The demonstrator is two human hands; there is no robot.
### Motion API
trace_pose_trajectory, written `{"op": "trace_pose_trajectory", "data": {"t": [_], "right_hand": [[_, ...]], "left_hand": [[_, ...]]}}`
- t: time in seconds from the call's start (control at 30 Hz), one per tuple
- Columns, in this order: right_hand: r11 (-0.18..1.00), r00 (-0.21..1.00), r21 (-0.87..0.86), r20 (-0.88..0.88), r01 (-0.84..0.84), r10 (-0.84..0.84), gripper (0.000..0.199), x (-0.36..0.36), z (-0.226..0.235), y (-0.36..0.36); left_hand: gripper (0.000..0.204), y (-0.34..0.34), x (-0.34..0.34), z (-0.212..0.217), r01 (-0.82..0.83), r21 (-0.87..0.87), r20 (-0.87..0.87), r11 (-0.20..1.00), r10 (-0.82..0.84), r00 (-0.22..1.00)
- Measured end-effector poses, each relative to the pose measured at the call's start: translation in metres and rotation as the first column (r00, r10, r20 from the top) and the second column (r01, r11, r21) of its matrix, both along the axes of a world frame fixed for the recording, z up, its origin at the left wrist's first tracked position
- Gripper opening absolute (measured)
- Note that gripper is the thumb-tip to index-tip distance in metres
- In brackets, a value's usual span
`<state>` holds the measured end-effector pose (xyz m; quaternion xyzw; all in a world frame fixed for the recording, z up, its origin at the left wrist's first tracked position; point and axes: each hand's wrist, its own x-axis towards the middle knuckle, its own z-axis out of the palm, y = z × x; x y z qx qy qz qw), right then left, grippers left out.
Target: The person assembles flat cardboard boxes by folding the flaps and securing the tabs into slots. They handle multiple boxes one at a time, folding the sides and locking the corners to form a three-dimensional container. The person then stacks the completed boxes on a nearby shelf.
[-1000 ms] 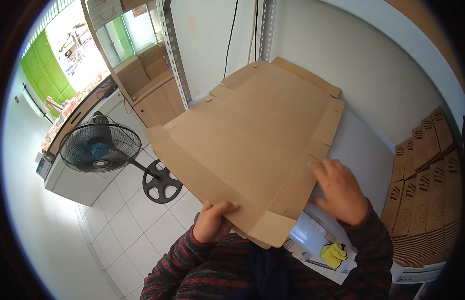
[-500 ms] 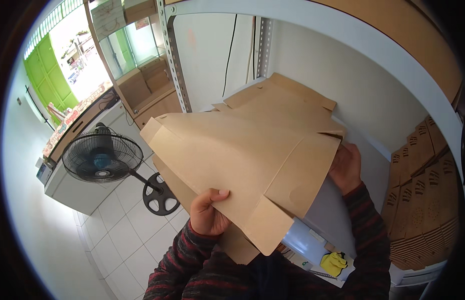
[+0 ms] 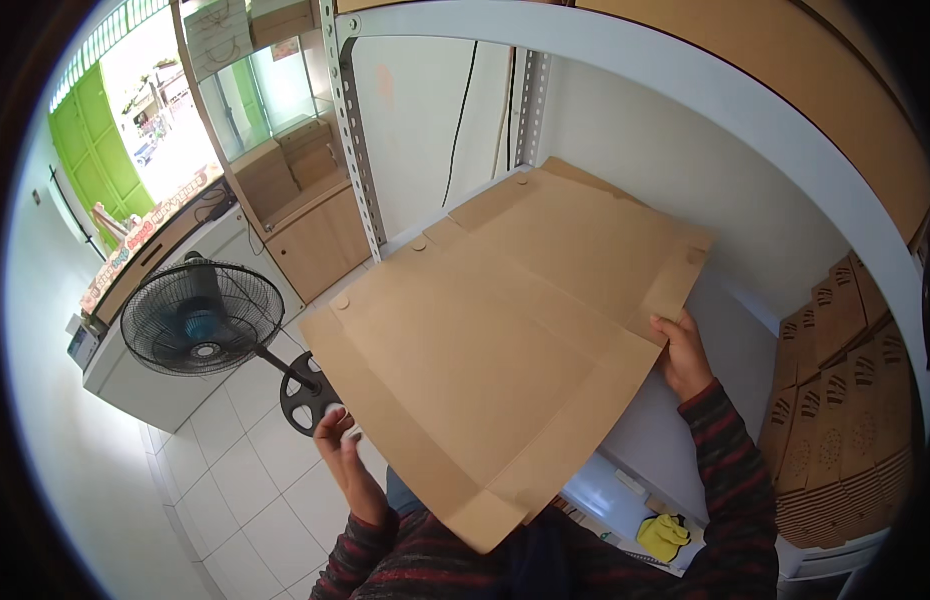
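A large flat brown cardboard box blank (image 3: 505, 320) with creased flaps and round tabs lies spread out in front of me over a white shelf (image 3: 715, 330). My right hand (image 3: 680, 355) grips its right edge near a side flap. My left hand (image 3: 340, 450) is under the blank's lower left edge, fingers curled against it, with part of the hand hidden by the cardboard. Both sleeves are dark with red stripes.
A black standing fan (image 3: 200, 320) stands on the white tiled floor at left. Stacks of flat printed cardboard boxes (image 3: 845, 400) fill the right of the shelf. A yellow object (image 3: 663, 533) lies on a lower shelf. Wooden cabinets (image 3: 305, 210) stand behind a metal upright.
The blank was folded up and tilted half a second ago; now it is opened out flat and lowered toward the shelf. My left hand has dropped lower at its left edge.
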<state>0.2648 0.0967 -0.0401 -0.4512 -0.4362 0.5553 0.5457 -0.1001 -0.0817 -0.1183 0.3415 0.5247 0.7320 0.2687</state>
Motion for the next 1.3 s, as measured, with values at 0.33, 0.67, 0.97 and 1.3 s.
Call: {"op": "trace_pose_trajectory", "data": {"t": [0.33, 0.67, 0.97, 1.3], "right_hand": [[0.881, 0.906, 0.381, 0.197, 0.281, -0.375, 0.031, 0.026, 0.013, 0.014], [0.949, 0.876, -0.101, -0.367, 0.298, -0.314, 0.033, 0.111, 0.026, 0.026], [0.917, 0.879, 0.098, -0.341, 0.386, -0.333, 0.036, 0.020, 0.028, -0.010], [0.937, 0.831, 0.075, -0.490, 0.342, -0.264, 0.031, 0.046, 0.043, -0.034]], "left_hand": [[0.055, -0.012, 0.026, -0.006, 0.600, -0.184, 0.476, 0.778, -0.464, 0.747], [0.054, 0.006, 0.045, -0.009, 0.424, -0.248, 0.055, 0.871, -0.425, 0.904], [0.063, 0.025, 0.012, 0.031, 0.045, -0.058, -0.572, 0.997, -0.070, 0.817], [0.075, 0.068, 0.024, 0.061, 0.549, -0.203, -0.350, 0.811, -0.584, 0.733]]}}
